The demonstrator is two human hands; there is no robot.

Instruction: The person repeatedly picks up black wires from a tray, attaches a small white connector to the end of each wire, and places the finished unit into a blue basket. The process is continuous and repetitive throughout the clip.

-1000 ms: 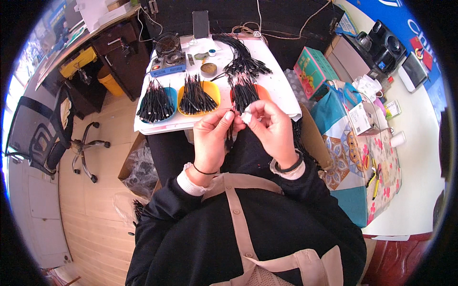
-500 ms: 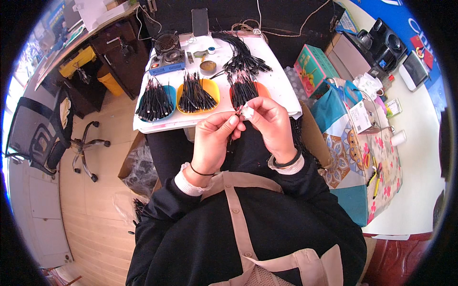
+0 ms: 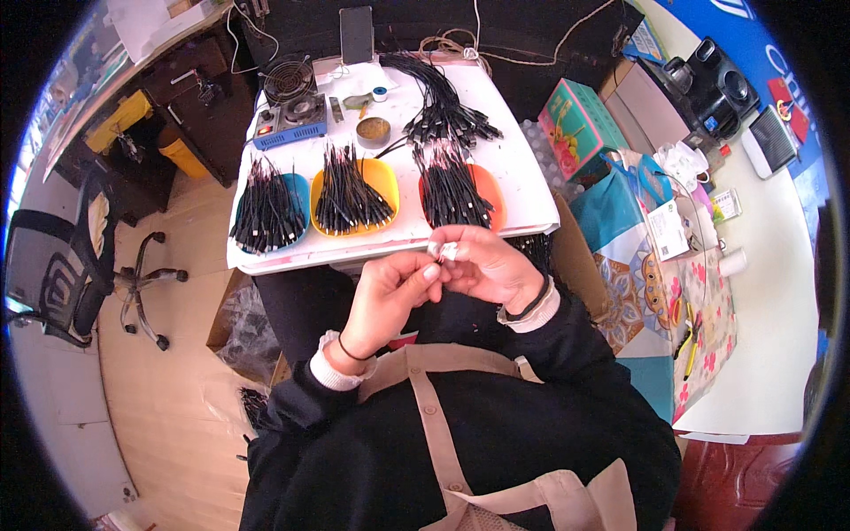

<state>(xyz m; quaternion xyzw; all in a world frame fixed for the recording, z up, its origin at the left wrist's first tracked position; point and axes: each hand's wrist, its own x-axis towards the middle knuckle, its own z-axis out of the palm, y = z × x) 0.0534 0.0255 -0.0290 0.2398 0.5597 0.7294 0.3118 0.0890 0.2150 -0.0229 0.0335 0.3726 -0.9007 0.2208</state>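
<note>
My left hand [image 3: 397, 299] and my right hand [image 3: 489, 270] meet in front of the white table's near edge. Their thumbs and forefingers are pinched tip to tip. What lies between them is small and mostly hidden; a thin dark and reddish bit shows there. A small white piece [image 3: 450, 251] is at my right thumb and finger; I cannot tell if it is held or wrapped on. Beyond my hands, bundles of black cables with thin bare ends rest in a blue bowl [image 3: 298, 200], a yellow bowl [image 3: 379, 180] and an orange bowl [image 3: 493, 200].
On the white table [image 3: 407, 232] are a blue-based electric heater [image 3: 290, 131], a round tin [image 3: 373, 133], a small spool [image 3: 380, 93], a phone [image 3: 357, 35] and a loose cable pile [image 3: 447, 111]. An office chair [image 3: 66, 257] stands left; yellow-handled pliers [image 3: 690, 341] lie right.
Both hands have come down and slightly closer to my body, away from the orange bowl. They stay pinched together. The view has shifted a little.
</note>
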